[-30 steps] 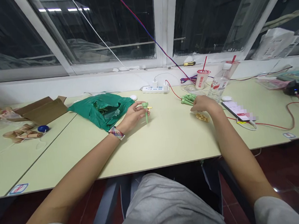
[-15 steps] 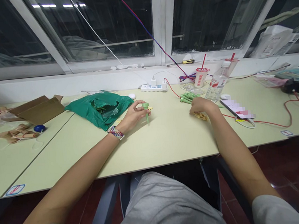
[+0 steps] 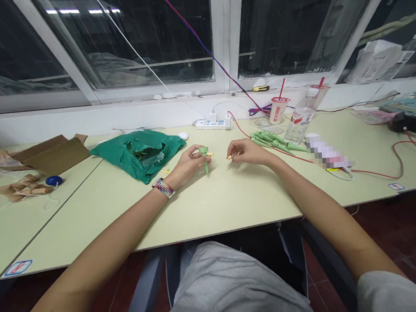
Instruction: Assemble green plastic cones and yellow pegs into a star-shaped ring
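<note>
The left hand (image 3: 189, 165) pinches a green spike (image 3: 205, 158) near its top, with the thumb and fingers curled round it. The spike stands almost straight up. Its wide end is at the top and its thin tip is down on the tabletop (image 3: 234, 202), about halfway between the near edge and the far edge. A small yellow bit (image 3: 210, 154) sticks out of the spike's side, toward the right hand (image 3: 247, 151).

That hand is just to the right of the spike, near it but not touching. Its fingers are pressed together and pinch a tiny yellow piece (image 3: 229, 157).

Behind the right hand, toward the far edge, a pile of green spikes (image 3: 270, 138) lies flat. The right hand is the nearer one to it.

Left of the left hand sits an open green bag (image 3: 138, 152) with some things inside, too dim to tell. A cardboard box (image 3: 52, 151) lies open toward the left edge, and what it holds is hidden. A cup (image 3: 276, 111) with a red straw and a bottle (image 3: 297, 121) stand by the far edge.
</note>
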